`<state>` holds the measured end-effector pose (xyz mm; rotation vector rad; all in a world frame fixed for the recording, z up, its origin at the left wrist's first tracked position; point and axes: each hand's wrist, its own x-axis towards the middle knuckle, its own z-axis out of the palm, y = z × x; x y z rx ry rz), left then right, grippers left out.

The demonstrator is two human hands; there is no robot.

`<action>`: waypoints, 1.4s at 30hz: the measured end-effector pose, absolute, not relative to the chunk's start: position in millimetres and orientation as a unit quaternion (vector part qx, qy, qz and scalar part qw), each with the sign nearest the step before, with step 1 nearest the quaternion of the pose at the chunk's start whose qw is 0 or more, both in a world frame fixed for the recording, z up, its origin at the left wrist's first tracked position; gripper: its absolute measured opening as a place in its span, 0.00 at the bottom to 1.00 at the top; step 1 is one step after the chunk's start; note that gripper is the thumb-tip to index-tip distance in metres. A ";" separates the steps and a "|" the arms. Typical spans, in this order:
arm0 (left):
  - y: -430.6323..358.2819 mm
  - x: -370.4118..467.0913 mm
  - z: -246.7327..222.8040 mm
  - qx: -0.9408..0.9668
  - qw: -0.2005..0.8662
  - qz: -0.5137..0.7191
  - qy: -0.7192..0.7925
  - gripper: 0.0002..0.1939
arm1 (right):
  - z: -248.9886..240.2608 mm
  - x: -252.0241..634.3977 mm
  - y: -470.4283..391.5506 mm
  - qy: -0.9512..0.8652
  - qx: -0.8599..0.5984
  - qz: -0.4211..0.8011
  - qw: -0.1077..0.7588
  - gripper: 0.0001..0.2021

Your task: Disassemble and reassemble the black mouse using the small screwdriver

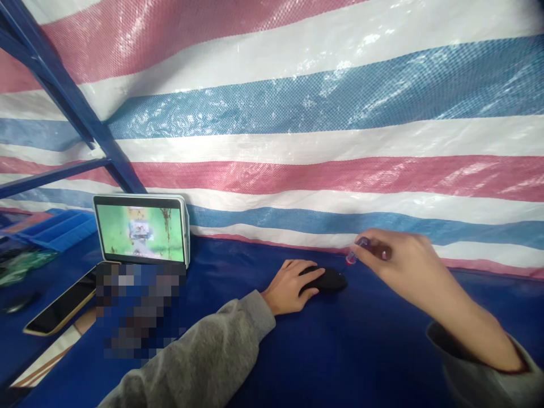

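From where I stood, work at the black mouse appeared to be under way; the mouse lay on the blue table, its shell apparently whole, with no detached part visible beside it; whether any fastener had been turned could not be told, so the driver work was judged unfinished. The left hand was clamped on the left end of the mouse, fingers over the top and thumb on the near side; the right hand, above and to the right of the mouse, had thumb and fingers together on a screwdriver, its shaft slanting down toward the mouse's right end; contact at the tip could not be confirmed. A blue compartment tray stood well to the left of the mouse; its contents were too blurred to identify; a lit tablet stood between mouse and tray.
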<state>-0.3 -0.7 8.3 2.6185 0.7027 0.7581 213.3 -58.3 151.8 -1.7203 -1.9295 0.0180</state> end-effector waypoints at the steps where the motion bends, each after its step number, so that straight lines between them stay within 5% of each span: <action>1: -0.6 -0.3 7.9 0.918 0.161 0.266 0.245 0.24 | 151.0 213.4 -58.2 -0.720 -0.638 0.008 0.272 0.09; 34: 1.6 0.2 0.1 0.936 0.100 0.263 0.211 0.22 | 125.3 210.6 -46.3 -0.754 -0.639 -0.029 0.145 0.08; 42: 2.7 0.8 -1.5 0.934 0.080 0.269 0.220 0.21 | 121.8 213.2 -44.7 -0.735 -0.672 -0.070 0.065 0.21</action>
